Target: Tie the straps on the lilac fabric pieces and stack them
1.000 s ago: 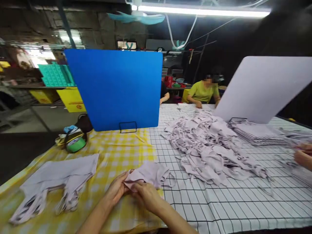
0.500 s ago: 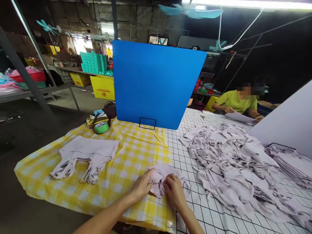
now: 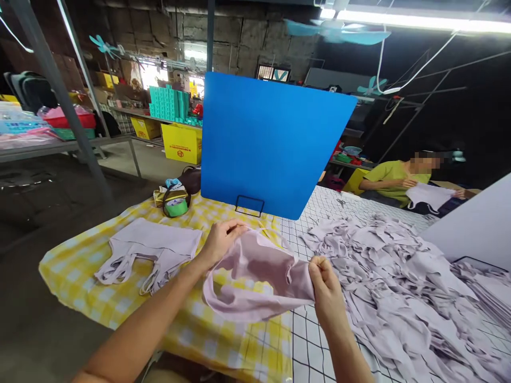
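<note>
A pale lilac camisole top (image 3: 259,306) hangs stretched between my two hands, raised above the table, with its opening spread toward me. My left hand (image 3: 223,239) pinches its upper left edge. At the right end, my right hand (image 3: 325,279) grips the bunched fabric with closed fingers. Left of my left arm, a flat stack of similar strapped tops (image 3: 155,239) lies on the yellow checked cloth (image 3: 80,276), straps toward me. To the right of my right hand spreads a loose heap of the same lilac garments (image 3: 403,276).
A blue board (image 3: 275,143) stands upright at the table's back on a black wire stand (image 3: 249,205). Green tape (image 3: 176,207) sits at the back left. Far right, a white panel (image 3: 475,218) rises beside folded garments (image 3: 489,292). A co-worker in a yellow-green shirt (image 3: 389,173) holds another top.
The crumpled top has been lifted off the table and pulled open between my hands, which have moved up and apart. The co-worker now holds a garment up. The view has shifted left.
</note>
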